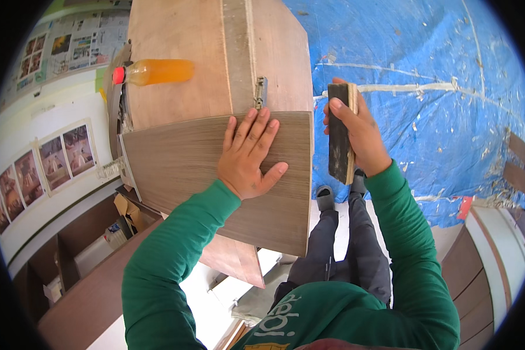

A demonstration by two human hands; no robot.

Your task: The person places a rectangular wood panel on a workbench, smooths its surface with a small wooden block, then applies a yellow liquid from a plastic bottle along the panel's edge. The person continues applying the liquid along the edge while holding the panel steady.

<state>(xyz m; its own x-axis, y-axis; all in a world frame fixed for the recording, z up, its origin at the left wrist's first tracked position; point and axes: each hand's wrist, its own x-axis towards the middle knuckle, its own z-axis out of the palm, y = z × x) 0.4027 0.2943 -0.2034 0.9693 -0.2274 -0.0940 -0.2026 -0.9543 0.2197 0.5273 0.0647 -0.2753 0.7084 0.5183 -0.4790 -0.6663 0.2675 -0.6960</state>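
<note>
My left hand (249,157) lies palm down on a brown wood-grain panel (179,170), fingers spread and gripping nothing. Just past its fingertips, a narrow metal fitting (260,92) rests on the pale plywood surface (179,35). To the right of the panel's edge, my right hand (364,131) holds a sanding block (340,135) upright. The block has a dark, worn face and a layered plywood back. My thumb presses over its edge while the other fingers are mostly hidden behind it.
A bottle of orange liquid (162,72) with a red cap lies on the plywood. Blue tarpaulin (402,39) with tape and scraps covers the floor at right. Wooden compartments (87,236) hold items at lower left. Curved brown panelling (468,280) stands at lower right.
</note>
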